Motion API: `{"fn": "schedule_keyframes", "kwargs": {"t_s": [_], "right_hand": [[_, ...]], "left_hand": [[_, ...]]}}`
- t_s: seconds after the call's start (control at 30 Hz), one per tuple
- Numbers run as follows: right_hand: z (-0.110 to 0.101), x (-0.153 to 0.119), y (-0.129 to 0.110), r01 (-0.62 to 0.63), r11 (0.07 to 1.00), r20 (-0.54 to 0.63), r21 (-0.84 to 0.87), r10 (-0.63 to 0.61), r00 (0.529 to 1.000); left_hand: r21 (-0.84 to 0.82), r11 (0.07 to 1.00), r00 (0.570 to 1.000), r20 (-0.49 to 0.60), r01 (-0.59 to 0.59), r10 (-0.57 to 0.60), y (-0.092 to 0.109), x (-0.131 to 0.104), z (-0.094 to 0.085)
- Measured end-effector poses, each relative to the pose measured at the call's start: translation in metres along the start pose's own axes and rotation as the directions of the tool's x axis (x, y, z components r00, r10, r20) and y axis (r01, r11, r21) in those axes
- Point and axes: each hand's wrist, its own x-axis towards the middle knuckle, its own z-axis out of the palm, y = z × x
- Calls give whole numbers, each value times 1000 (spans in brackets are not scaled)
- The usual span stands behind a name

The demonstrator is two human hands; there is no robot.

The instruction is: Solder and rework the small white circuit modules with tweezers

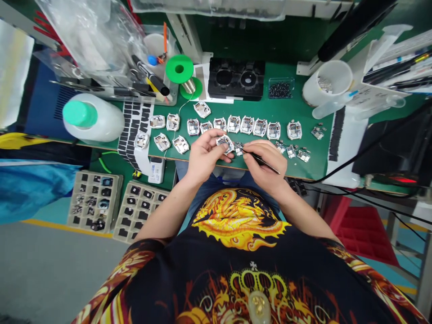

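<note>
My left hand (207, 155) is closed around a white watch case (224, 144) whose open side, with small electronic parts inside, faces up. Pinched in my right hand (266, 162) is a pair of dark tweezers (266, 166), its tip pointing left toward the case. A small silvery circuit board (239, 149) shows at the tweezer tip, beside the case; whether the tips grip it I cannot tell. Behind my hands stands a row of similar white watch cases (247, 125). More small circuit boards (291, 151) lie right of my right hand.
A solder wire spool (180, 69), a black tray (236, 78) and a small box of screws (281, 88) stand at the back. At left is a white bottle (94, 118) with a green cap; at right, a white cup (327, 83) and black cables (354, 157).
</note>
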Motion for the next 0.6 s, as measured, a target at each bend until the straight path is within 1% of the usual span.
{"fn": "schedule_keyframes", "kwargs": {"t_s": [0.17, 0.27, 0.43, 0.6], "right_hand": [[1, -1, 4, 22, 1000, 43, 5, -22, 999], [1, -1, 5, 6, 1000, 53, -5, -5, 999], [2, -1, 5, -36, 999, 65, -33, 38, 997], [2, -2, 7, -14, 999, 67, -30, 16, 998]], "left_hand": [[14, 999, 999, -1, -35, 35, -1, -2, 3], [19, 999, 999, -2, -48, 48, -2, -3, 3], [35, 998, 999, -3, -48, 48, -4, -2, 2], [24, 999, 998, -32, -44, 45, -5, -2, 4]]}}
